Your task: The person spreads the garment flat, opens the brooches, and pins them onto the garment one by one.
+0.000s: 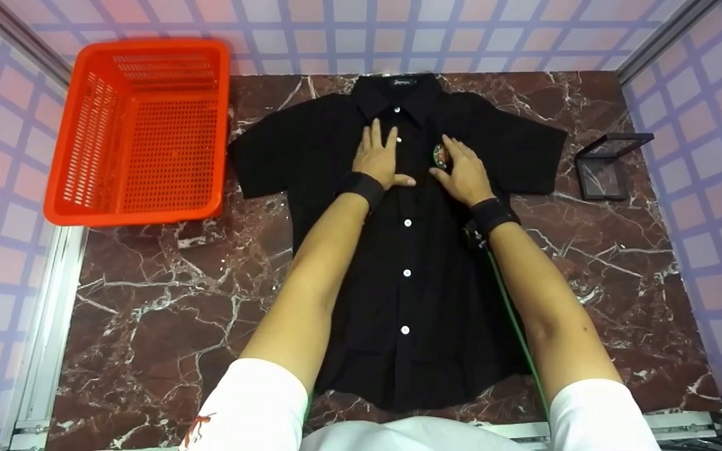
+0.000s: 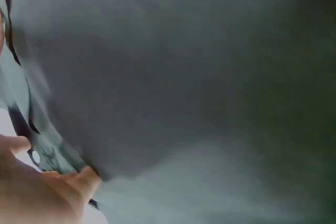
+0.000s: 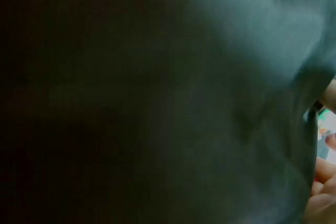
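Both hands press flat on black shirt.

Dark red marble surface with white veins, boxed in by walls in a pink and lilac grid pattern, with silver metal framing along the edges. Lighting's pretty even.

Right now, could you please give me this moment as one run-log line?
left hand: flat on black shirt | right hand: flat by badge | orange basket: left
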`<state>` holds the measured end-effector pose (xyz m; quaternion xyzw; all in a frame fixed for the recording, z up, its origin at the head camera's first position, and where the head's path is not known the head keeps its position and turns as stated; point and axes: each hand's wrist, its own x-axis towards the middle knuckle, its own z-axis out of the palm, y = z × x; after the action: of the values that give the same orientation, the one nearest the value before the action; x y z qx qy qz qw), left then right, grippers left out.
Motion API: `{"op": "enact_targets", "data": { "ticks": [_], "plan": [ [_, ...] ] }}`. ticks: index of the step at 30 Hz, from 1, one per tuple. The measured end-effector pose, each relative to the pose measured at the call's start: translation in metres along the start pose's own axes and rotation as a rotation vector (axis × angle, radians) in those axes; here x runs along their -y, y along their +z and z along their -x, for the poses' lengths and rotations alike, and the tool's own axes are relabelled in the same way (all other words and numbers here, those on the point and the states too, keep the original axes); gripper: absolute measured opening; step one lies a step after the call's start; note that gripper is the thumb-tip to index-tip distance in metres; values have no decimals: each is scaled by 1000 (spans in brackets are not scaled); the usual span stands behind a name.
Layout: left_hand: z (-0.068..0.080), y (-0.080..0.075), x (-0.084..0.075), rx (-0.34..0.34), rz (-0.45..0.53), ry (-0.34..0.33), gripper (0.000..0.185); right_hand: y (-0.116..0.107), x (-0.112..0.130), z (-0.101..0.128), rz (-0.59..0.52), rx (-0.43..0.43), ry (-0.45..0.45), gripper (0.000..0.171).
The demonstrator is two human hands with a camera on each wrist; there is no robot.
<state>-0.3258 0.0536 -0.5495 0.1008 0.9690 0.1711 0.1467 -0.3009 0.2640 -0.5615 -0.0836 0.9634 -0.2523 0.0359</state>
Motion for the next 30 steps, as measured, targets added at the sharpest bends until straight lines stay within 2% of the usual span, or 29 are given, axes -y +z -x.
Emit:
{"op": "enact_targets", "data": {
  "ticks": [7, 12, 21, 25, 30],
  "plan": [
    [0, -3, 24, 54, -42, -150, 128, -5, -15, -6, 57, 101, 25, 80],
    [-3, -6, 37, 96, -29, -190, 123, -6, -21, -7, 85, 144, 32, 82],
    [-8, -14, 55, 128, -31, -257, 121, -12, -20, -11, 125, 196, 81, 82],
    [-9, -16, 59, 103, -48, -254, 120, -15, -20, -13, 124, 205, 101, 86],
    [-8, -25, 62, 12, -39, -216, 115, -19, -19, -14, 120, 148, 124, 88]
  ]
}}
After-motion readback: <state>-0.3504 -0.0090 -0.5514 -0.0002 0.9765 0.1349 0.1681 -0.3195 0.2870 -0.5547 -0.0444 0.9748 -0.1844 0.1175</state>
